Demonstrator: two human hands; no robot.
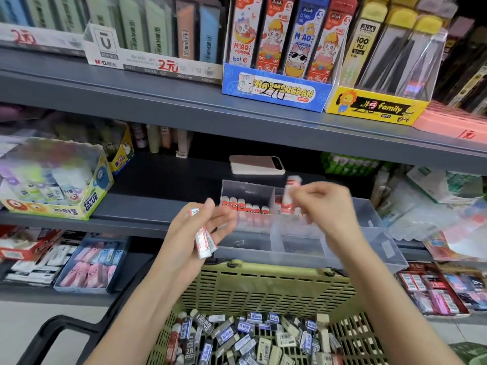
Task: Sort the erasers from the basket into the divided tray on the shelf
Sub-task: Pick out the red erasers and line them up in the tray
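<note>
Erasers (205,242) gripped in my left hand (196,223), my right hand (326,204) pinches one eraser (291,189), probably red; stand it upright beside the red row (245,206) in the tray (371,217)

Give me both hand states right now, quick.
Left hand: closed, gripping a few red-and-white erasers.
Right hand: closed, pinching one eraser above the divided tray.

The basket (263,288) is olive green, its walls slotted. The loose erasers (263,345) in it are white or cream with blue-and-white, black or red sleeves. The held erasers (204,241) are red and white. The tray (369,214) is clear, the shelf (158,177) dark grey.
</note>
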